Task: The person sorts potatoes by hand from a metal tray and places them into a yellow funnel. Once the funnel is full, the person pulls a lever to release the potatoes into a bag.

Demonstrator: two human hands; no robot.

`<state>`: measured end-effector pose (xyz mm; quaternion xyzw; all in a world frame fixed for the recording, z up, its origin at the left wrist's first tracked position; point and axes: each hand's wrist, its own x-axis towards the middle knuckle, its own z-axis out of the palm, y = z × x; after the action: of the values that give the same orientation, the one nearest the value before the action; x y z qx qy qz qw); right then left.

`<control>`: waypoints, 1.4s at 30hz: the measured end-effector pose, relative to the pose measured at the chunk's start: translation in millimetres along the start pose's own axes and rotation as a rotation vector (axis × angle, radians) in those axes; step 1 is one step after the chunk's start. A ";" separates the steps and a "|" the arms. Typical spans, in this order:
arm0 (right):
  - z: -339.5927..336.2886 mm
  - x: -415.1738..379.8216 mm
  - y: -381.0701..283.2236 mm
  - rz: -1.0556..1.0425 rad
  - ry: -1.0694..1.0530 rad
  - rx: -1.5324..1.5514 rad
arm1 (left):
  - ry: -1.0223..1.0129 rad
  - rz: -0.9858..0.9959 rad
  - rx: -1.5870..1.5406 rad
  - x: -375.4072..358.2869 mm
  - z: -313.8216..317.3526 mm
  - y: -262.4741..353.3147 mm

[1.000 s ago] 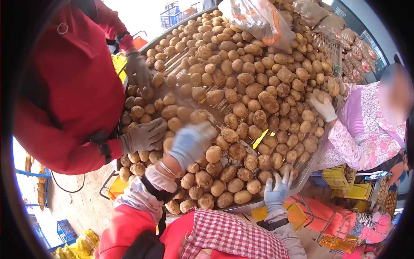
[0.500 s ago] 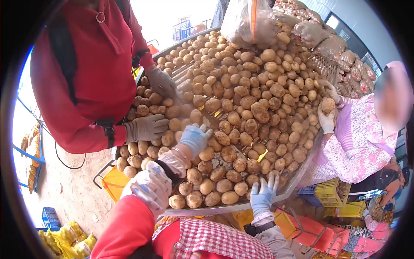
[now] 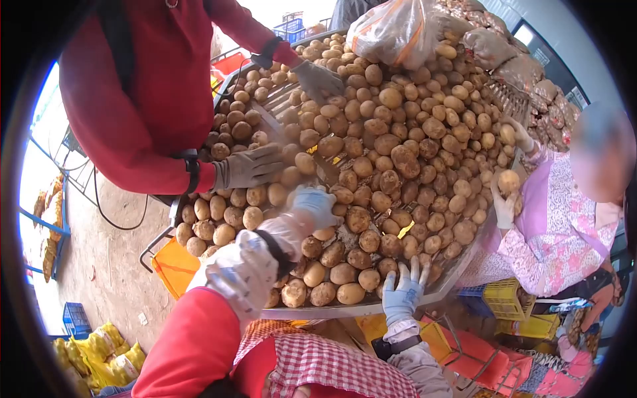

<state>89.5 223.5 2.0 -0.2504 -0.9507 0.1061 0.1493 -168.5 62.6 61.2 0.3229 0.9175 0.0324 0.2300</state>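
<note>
- A metal sorting table (image 3: 371, 309) heaped with potatoes (image 3: 391, 142) fills the middle of the scene; its near edge is the only bare strip, a thin band of metal in front of the person wearing the camera.
- Little open room shows on the table: potatoes lie edge to edge, with slats visible only in a gap near the far left corner.
- The person's left hand (image 3: 313, 207), in a pale blue glove, lies palm down on the pile toward the near left side, fingers curled over the potatoes; whether it has closed on one cannot be told.
- The right hand (image 3: 403, 292), also gloved in blue, rests at the near edge with fingers spread wide, fingertips touching the front row of potatoes, gripping nothing.
- Between the two hands lie several large potatoes, the nearest just beside the right fingertips.
- A co-worker in a red jacket (image 3: 142, 99) stands at the left side; one grey-gloved hand (image 3: 251, 166) lies flat on the potatoes near the left edge, the other (image 3: 318, 79) reaches in at the far left corner.
- At the right edge, a person in a floral smock (image 3: 557, 232) holds up a single potato (image 3: 509, 181) in a white glove.
- A plastic sack (image 3: 395, 30) lies at the far edge.
- Yellow crates (image 3: 507, 298) stand below the right side.
</note>
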 end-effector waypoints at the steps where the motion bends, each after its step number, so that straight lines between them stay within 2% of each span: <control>1: -0.3 1.4 0.1 -0.007 0.008 -0.007 | -0.001 -0.007 -0.011 7.9 9.4 8.4; 3: -0.7 1.9 0.6 -0.019 0.010 -0.016 | 0.105 -0.107 0.238 17.6 33.7 20.7; 5: 1.1 1.9 1.7 -0.028 0.033 -0.021 | 0.162 -0.129 0.200 19.1 40.1 19.2; 7: 3.6 1.2 2.8 -0.028 0.042 -0.011 | 0.182 0.005 0.074 13.3 32.0 6.0; 8: 3.4 0.9 4.1 -0.029 0.048 0.001 | 0.185 0.007 0.073 11.4 25.5 -1.6; 10: -0.1 2.7 3.4 -0.034 0.057 0.016 | 0.252 0.097 -0.268 8.4 13.9 -18.9; 11: -0.5 1.1 2.4 -0.036 0.060 0.031 | 0.246 0.103 -0.260 8.5 19.4 -23.9; 13: 3.5 -2.8 9.3 -0.054 0.137 0.191 | 0.267 0.199 -1.609 -4.7 21.4 -23.1; 14: 4.4 -4.2 12.7 -0.027 0.148 0.371 | 0.200 0.225 -1.625 -15.0 22.2 -25.5; 15: 20.8 -5.5 21.4 0.067 0.131 0.744 | 0.189 0.231 -1.619 -23.8 21.4 -15.5; 17: -16.1 8.1 -24.4 0.259 -0.016 1.299 | 0.062 0.395 -1.581 -39.6 30.6 18.7; 19: -29.6 24.5 -41.2 0.467 -0.369 2.028 | 0.056 0.547 -1.282 -61.2 29.1 59.7; 20: -29.5 31.1 -42.3 0.638 -0.509 2.186 | -0.073 0.514 -1.277 -79.8 17.9 68.1; 21: -29.0 35.8 -38.9 0.628 -0.560 2.270 | 0.231 0.648 -1.097 -66.2 51.4 65.5; 23: -25.2 35.3 -30.5 0.767 -0.704 2.386 | 0.551 0.479 -0.619 -75.8 59.1 47.8; 24: -13.5 30.2 -20.6 0.714 -0.730 2.624 | 0.553 0.316 -0.391 -91.7 60.9 39.5; 25: -18.8 28.1 -22.4 0.721 -0.717 2.626 | 0.546 0.155 -0.162 -111.3 65.2 29.3; 27: -34.6 25.1 -34.2 0.960 -0.543 2.529 | 0.446 0.054 0.036 -126.4 98.7 -6.7; 29: -36.9 23.3 -33.4 0.960 -0.493 2.497 | 0.443 0.034 -0.081 -131.0 127.0 -38.7; 31: -35.8 20.5 -27.9 1.020 -0.487 2.464 | 0.443 0.017 -0.065 -121.6 124.9 -41.6; 32: -30.4 16.6 -17.3 0.949 -0.570 2.537 | 0.473 -0.025 -0.061 -114.5 123.3 -41.4; 34: -34.3 13.7 -9.9 0.919 -0.555 2.533 | 0.562 -0.082 -0.034 -97.3 122.5 -43.1; 35: -37.3 11.0 -5.6 0.896 -0.535 2.527 | 0.571 -0.109 -0.036 -91.2 122.6 -42.7; 36: -56.5 8.9 -14.4 0.985 -0.447 2.563 | 0.571 -0.128 -0.040 -90.5 123.6 -43.2; 39: -64.6 -11.4 13.4 0.919 -0.354 2.517 | 0.503 -0.216 -0.061 -88.7 118.0 -35.1; 40: -60.4 -23.4 29.1 0.851 -0.326 2.557 | 0.586 -0.133 -0.025 -85.9 125.7 -41.3; 42: -65.5 -54.2 58.6 1.010 -0.323 2.497 | 0.625 -0.121 0.073 -80.5 134.3 -47.2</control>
<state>182.5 254.2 34.4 -0.2525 -0.0329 0.9610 0.1079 -81.1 -35.5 -36.2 0.2500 0.9619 0.0834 -0.0733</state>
